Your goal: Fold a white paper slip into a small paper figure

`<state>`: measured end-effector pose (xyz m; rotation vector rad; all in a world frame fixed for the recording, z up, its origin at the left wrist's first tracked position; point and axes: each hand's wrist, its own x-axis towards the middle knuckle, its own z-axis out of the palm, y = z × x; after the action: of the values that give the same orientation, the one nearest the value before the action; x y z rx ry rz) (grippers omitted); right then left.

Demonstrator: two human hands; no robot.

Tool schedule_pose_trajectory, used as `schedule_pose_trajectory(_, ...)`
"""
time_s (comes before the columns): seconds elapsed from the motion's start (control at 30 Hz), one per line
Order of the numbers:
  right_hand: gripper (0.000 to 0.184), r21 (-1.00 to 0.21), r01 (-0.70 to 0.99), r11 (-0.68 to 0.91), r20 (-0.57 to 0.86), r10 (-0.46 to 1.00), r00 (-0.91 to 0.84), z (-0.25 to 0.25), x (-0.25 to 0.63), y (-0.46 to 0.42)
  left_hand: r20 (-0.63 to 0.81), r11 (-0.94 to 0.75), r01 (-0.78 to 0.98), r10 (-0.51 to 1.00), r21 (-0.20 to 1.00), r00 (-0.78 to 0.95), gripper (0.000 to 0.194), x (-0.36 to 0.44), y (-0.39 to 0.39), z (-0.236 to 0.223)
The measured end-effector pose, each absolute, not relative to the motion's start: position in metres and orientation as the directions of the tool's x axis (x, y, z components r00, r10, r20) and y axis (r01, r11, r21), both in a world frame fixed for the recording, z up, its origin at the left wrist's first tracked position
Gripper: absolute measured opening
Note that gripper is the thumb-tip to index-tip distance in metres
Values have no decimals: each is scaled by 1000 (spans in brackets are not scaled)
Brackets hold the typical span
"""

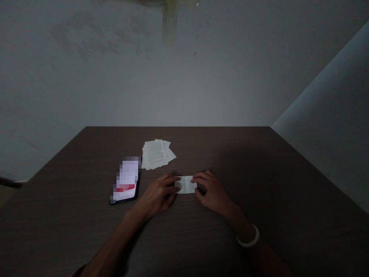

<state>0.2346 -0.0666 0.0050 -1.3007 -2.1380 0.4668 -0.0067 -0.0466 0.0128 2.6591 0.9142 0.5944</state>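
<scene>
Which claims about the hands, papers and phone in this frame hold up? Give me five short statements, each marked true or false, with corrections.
1. The left hand and the right hand are at opposite sides of the small sheet. True.
2. The pale bracelet circles the left wrist. False: the bracelet is on the right wrist.
3. The phone lies to the left of the left hand. True.
4. The loose pile of papers is nearer the person than the small sheet. False: the pile lies farther away.
5. The phone's screen is dark. False: it is lit, though its content is pixelated.
</scene>
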Motion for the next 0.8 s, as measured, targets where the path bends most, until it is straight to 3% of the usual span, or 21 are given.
schedule_pose_trajectory(0.17, 23, -546, 724, 421, 289, 906, -309, 5, 229, -69, 265, -766, 492, 619, 413, 740, 21, -4, -47, 17)
schedule_pose_trajectory(0.8, 36, -494, 799, 343, 279, 933, -228, 4, 218, -75, 282, -761, 483, 623, 433, 729, 17, -2, -48, 15)
